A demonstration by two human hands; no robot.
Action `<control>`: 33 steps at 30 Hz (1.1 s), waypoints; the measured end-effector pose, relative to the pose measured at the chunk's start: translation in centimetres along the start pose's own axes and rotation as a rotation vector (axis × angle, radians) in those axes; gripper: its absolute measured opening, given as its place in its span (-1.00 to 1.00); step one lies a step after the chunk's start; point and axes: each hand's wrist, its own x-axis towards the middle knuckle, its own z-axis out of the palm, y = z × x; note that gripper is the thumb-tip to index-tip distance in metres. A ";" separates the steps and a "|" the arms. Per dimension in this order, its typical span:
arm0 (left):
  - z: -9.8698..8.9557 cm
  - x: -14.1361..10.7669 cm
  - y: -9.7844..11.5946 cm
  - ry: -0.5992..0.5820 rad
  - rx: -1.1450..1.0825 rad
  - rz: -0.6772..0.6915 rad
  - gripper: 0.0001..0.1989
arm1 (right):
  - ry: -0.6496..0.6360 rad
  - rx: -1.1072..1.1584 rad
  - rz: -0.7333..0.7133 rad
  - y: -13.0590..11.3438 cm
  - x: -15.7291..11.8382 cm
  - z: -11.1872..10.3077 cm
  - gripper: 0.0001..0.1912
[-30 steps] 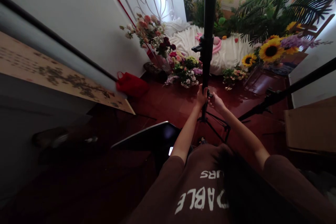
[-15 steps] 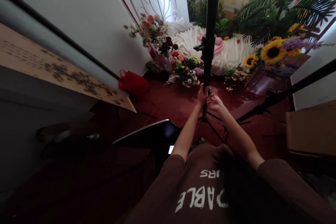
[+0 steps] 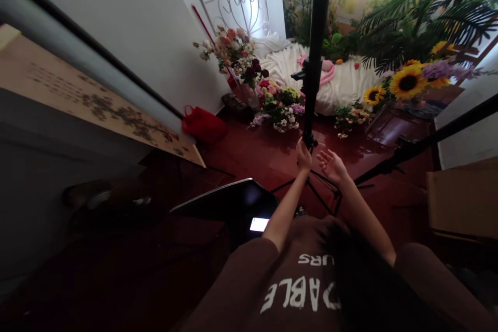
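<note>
Mid stand adjustment: black light stand pole [image 3: 316, 57] upright on red floor [image 3: 252, 158] ahead of flower bunches [image 3: 278, 106], left hand [image 3: 303, 155] clamped low on pole, right hand [image 3: 331, 164] spread open just beside; next probably regrip, steady pole.

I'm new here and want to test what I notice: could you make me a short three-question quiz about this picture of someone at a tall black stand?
1. True or false: the left hand grips the black stand pole.
2. The right hand is: A) wrapped round the pole, B) open beside the pole, apart from it, C) holding the red bag.
3. Fill in: the big yellow flowers at the right, by the white bed, are ____.

Key
1. True; it closes on the pole near its lower knob.
2. B; the fingers are spread, touching nothing.
3. Sunflowers.
</note>
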 end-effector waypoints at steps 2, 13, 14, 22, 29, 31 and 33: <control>0.6 -2.8 -1.5 0.080 0.055 -0.100 -0.46 | 0.071 -0.076 -0.083 0.4 -0.7 -2.4 -0.68; 9.1 -11.1 -0.5 -0.574 -0.066 -0.058 -0.55 | 0.502 0.026 -0.406 -1.1 -8.0 -12.3 -0.64; 10.2 -11.2 0.4 -0.667 -0.103 0.009 -0.54 | 0.554 0.046 -0.430 -1.8 -8.7 -13.0 -0.65; 17.1 -12.4 5.7 -0.982 -0.221 0.344 -0.44 | 0.752 -0.245 -0.515 -8.6 -12.1 -17.5 -0.73; 18.9 -13.5 6.5 -0.972 -0.149 0.276 -0.54 | 0.555 -0.574 -0.391 -11.7 -13.6 -19.4 -0.67; 19.0 -13.4 6.5 -0.975 -0.151 0.289 -0.59 | 0.528 -0.611 -0.441 -11.8 -13.6 -19.9 -0.64; 18.9 -13.3 6.6 -0.976 -0.160 0.302 -0.63 | 0.531 -0.648 -0.555 -11.5 -13.3 -20.2 -0.58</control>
